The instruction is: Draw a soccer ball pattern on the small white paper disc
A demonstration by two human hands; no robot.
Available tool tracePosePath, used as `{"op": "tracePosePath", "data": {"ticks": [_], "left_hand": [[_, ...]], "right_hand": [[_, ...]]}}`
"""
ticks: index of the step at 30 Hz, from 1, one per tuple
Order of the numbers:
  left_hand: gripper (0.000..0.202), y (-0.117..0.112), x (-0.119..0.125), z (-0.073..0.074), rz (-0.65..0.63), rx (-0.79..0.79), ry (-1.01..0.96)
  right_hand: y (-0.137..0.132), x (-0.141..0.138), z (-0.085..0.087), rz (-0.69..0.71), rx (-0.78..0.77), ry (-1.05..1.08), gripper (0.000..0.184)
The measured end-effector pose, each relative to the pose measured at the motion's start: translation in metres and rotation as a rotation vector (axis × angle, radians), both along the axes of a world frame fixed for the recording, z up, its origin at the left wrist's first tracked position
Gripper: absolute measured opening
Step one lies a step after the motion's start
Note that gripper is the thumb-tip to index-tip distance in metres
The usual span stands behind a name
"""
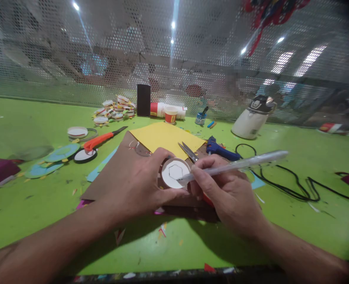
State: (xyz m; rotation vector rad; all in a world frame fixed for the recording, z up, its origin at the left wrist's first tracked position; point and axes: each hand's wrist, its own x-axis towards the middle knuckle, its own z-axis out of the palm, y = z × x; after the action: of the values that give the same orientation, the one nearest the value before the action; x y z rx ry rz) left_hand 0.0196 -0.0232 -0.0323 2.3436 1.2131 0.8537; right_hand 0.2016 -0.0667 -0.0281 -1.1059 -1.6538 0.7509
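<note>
My left hand point(144, 177) is closed around a small round paper cup piece point(172, 167), whose white face is turned up toward me. A dark hexagon outline is drawn on that face. In my right hand point(224, 181) is a clear-barrelled pen point(245, 161), its tip at the lower right of the hexagon. Scissors point(188, 151) lie with blades pointing away, their handles partly hidden by my right hand. Beneath my hands are a sheet of yellow paper point(162, 136) and brown sheets point(115, 169).
An orange utility knife point(100, 141) and blue-green discs point(62, 153) lie left. Several cut cup rings point(118, 110), a black box point(144, 100) and a red-white cup point(171, 114) stand behind. Rightward are a blue glue gun point(221, 150), its black cord point(295, 191) and a white flask point(249, 120).
</note>
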Motion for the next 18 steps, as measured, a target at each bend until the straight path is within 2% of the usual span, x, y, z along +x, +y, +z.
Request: {"op": "tracePosePath", "data": {"ticks": [18], "left_hand": [[0.044,-0.0022,-0.0002,0.0031,-0.022,0.031,-0.018]], "right_hand": [[-0.0024,0.0014,-0.0007,-0.006,-0.004,-0.012,0.02]]}}
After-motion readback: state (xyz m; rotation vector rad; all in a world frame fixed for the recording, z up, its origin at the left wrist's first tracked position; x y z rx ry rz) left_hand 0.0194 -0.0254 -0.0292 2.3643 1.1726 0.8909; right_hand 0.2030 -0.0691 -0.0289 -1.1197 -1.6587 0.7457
